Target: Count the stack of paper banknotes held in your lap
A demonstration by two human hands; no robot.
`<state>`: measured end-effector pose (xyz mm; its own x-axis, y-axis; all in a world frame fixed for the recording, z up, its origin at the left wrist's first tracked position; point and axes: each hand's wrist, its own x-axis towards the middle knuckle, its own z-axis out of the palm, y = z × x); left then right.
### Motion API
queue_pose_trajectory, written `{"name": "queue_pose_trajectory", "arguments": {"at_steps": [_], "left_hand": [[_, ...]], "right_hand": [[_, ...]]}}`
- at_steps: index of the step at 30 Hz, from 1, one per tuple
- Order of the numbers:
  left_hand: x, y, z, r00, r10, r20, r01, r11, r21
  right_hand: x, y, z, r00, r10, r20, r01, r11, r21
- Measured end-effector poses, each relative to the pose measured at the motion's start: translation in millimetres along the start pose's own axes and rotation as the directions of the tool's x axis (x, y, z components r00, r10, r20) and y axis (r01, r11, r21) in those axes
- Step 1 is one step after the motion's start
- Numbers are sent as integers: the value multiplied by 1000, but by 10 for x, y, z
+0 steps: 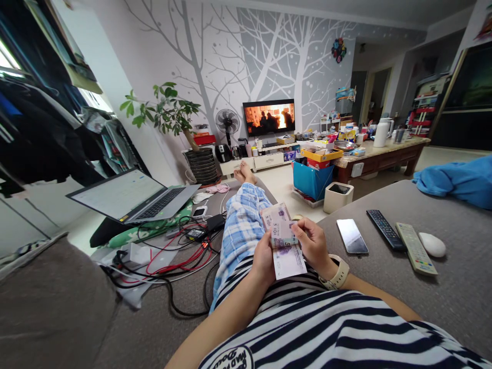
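Pale-purple banknotes [288,264], marked 5, overlap — left fingers [265,248] and right fingers [301,234] pinching them.

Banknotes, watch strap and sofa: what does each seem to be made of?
Banknotes: probably paper, matte; they look like thin, flat printed sheets, though a plastic note can't be ruled out.
Watch strap: likely silicone or rubber, matte cream; it curves smoothly with no visible weave.
Sofa: apparently woven fabric, dull grey-brown; the surface is finely textured without gloss.
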<state>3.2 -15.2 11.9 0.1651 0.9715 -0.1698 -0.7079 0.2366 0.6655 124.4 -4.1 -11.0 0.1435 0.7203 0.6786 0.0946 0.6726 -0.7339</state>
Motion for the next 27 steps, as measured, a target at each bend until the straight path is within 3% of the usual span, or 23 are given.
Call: {"name": "queue_pose_trajectory", "arguments": {"at_steps": [19, 27], "left_hand": [[2, -22, -44, 999, 44, -6, -44, 997, 60], [50, -37, -109, 997, 64, -47, -61, 995, 74]], "right_hand": [[-44, -23, -13, 1000, -12, 16, 12, 1000, -1], [-63, -49, -16, 999, -23, 44, 17, 991, 133]]}}
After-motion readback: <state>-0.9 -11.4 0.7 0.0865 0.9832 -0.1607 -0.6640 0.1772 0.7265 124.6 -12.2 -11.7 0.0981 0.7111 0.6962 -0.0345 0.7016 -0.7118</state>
